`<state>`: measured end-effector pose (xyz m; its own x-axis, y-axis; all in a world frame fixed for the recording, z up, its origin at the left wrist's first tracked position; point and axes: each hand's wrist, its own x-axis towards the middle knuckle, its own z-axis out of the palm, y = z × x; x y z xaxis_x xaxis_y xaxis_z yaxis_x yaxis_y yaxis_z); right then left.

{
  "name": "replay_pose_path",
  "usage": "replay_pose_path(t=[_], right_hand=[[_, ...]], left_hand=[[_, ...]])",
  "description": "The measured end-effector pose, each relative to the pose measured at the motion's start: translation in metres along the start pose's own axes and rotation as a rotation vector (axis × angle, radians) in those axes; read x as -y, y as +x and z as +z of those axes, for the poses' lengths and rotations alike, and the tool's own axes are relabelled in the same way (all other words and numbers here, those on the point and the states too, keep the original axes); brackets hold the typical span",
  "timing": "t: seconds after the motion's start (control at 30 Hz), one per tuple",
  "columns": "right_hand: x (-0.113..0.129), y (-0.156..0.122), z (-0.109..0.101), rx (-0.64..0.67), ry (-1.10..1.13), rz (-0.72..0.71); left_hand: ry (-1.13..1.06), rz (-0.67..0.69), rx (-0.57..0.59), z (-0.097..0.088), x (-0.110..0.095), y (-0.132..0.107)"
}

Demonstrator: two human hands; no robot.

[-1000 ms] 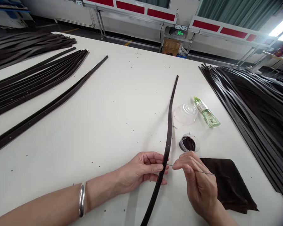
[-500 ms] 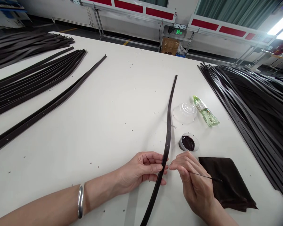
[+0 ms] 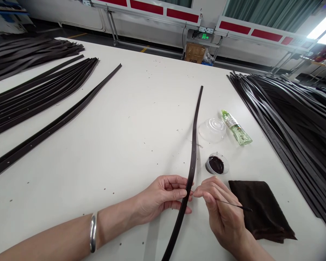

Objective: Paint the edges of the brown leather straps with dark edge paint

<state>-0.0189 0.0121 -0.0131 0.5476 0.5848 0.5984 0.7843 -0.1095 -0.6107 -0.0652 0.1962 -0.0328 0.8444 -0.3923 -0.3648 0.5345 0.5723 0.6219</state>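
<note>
My left hand (image 3: 165, 195), with a silver bangle on its wrist, pinches a long dark brown strap (image 3: 193, 156) between thumb and fingers. The strap has small holes and curves upward away from me. Close against its right edge, my right hand (image 3: 220, 206) is closed around a thin dark stick (image 3: 237, 206); its working tip is hidden by the fingers. Beyond the right hand stands a small clear cup of dark liquid (image 3: 216, 164). A folded dark brown cloth (image 3: 262, 210) lies just right of that hand.
An upturned clear plastic cup (image 3: 212, 129) and a green squeeze bottle (image 3: 237, 128) lie behind the dark liquid. Many straps are piled at the right (image 3: 293, 137), and more straps (image 3: 43, 90) lie at the left of the white table (image 3: 130, 145). A cardboard box (image 3: 195, 53) sits beyond.
My right hand has shifted slightly left toward the strap's edge, and the stick's rear end has moved a little left with it. The left hand keeps its hold.
</note>
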Motion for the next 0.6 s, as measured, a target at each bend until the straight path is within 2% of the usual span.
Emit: replay_pose_path(t=[0.6], right_hand=[[0.0005, -0.0032, 0.0003, -0.015, 0.002, -0.003]], left_hand=[[0.011, 0.009, 0.002, 0.0000, 0.0005, -0.0001]])
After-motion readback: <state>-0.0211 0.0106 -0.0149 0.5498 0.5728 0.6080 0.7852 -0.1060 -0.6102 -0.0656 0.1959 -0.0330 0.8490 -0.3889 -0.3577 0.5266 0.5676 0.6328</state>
